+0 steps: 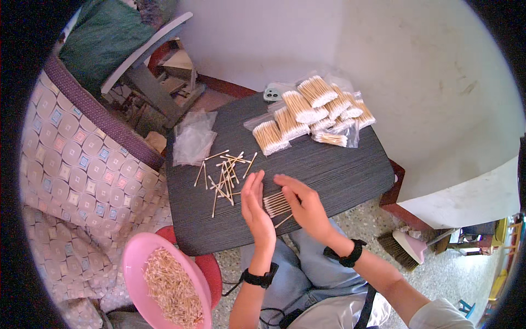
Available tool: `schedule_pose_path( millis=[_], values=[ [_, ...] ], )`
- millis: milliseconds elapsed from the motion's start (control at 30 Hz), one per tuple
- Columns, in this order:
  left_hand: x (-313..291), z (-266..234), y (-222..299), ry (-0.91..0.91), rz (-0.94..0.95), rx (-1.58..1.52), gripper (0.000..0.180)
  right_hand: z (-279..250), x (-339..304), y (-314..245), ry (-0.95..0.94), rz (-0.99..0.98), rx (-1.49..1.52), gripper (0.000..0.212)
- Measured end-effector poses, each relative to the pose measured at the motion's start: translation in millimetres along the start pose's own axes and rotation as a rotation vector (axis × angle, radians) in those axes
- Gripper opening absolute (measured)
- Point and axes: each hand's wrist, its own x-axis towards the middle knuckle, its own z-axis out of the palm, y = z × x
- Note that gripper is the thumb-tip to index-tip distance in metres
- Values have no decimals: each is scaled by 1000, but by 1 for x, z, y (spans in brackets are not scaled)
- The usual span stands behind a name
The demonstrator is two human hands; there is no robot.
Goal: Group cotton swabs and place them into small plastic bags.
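Between my two hands lies a row of cotton swabs [278, 205], side by side on the dark table. My left hand [256, 211] stands on edge at the row's left end, fingers stretched out together. At the other end, my right hand [304, 207] is spread flat and partly covers the swabs. Whether either palm touches the tips I cannot tell. One swab [283, 221] lies askew just below the row. Left of my left hand is a loose scatter of swabs [223, 178], crossing one another.
Filled clear bags of swabs [298, 107] are heaped at the table's [350, 170] back right, beside a phone [272, 94]. Flat clear bags [194, 137] lie back left. A pink basin [131, 268] of swabs stands at lower left. A broom [402, 249] lies on the floor at right.
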Motion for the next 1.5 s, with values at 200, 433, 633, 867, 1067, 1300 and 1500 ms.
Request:
schedule_pose_path(
  millis=[200,433,633,867,1067,1300,1500],
  values=[
    [-25,2,3,108,128,183,54,4,2,1,172,-71,-16,29],
    [-17,16,-1,153,158,67,53,7,2,1,52,-126,-158,25],
    [5,5,-3,162,191,41,53,-6,8,11,-115,-217,-244,21],
    [4,-11,-5,70,83,46,55,-10,8,9,-155,-167,-109,21],
    [5,4,-13,-4,72,-99,57,3,14,5,39,-143,-46,24],
    [2,-14,-7,-108,43,19,50,-18,16,12,-101,-29,158,30],
    [2,-38,34,-544,402,899,60,-60,19,0,-498,-457,-410,76]
  ],
)
